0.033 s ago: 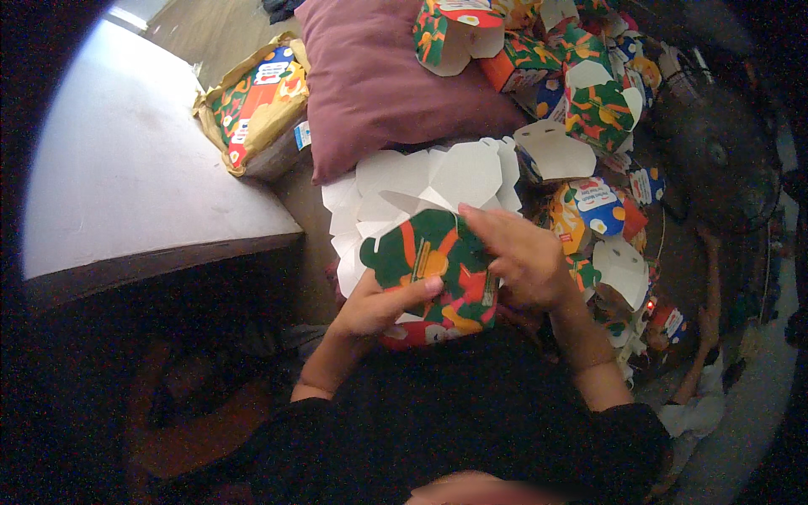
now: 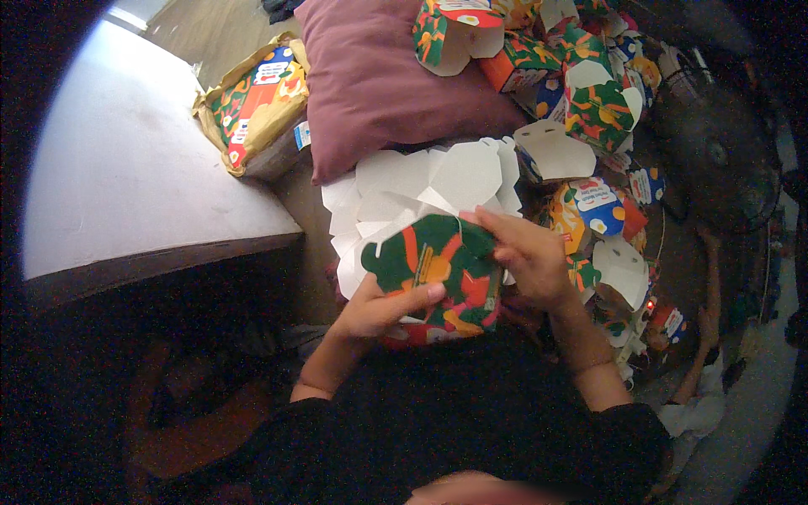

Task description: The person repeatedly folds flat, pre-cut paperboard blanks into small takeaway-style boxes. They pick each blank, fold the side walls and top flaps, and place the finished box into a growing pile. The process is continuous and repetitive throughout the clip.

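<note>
Carton (image 2: 442, 268) of angular, printed cardboard is grasped by left hand (image 2: 372, 308) and right hand (image 2: 539, 259).

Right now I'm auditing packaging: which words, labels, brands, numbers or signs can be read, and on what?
Locations only; wording not copied.
Blue-and-yellow carton: white panel, lettering partly legible.
Paper-wrapped bundle: white label patches, too small.
Green carton in the left hand: fine print, too small.
Other cartons: too small or blurred.
</note>
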Tool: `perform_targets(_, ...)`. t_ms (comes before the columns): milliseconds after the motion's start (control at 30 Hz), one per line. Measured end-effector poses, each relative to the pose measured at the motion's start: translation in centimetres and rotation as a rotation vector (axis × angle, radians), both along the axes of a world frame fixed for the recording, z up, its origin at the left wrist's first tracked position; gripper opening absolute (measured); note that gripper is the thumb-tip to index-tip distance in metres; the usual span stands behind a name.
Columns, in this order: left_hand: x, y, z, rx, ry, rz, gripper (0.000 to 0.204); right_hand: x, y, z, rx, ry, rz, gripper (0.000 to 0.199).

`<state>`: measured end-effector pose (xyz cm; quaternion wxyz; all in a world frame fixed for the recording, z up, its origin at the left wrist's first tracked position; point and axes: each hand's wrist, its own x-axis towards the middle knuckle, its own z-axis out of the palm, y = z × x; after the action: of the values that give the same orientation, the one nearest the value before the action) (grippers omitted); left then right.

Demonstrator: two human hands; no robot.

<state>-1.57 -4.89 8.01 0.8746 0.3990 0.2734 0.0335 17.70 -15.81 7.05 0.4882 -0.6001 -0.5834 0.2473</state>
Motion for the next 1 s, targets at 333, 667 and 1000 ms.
perform_targets(333, 0.9, 0.5, -3.2, -0.715, -0.711, 0.139, 0.093, -2.6, -1.4, 2.8, 0.024, 0.699, 0.0, 0.033)
perform_targets(667, 0.9, 0.6, -6.5, -0.048, -0.721, 0.082, 0.064, -1.5, -0.4, 3.7, -0.282, 0.285, 0.01, 0.029)
perform_targets(1000, -0.7, 1.1, -1.6, -0.204, -0.613, 0.101, 0.066, -0.9, 0.1, 1.1, -0.096, -0.089, -0.033, 0.022)
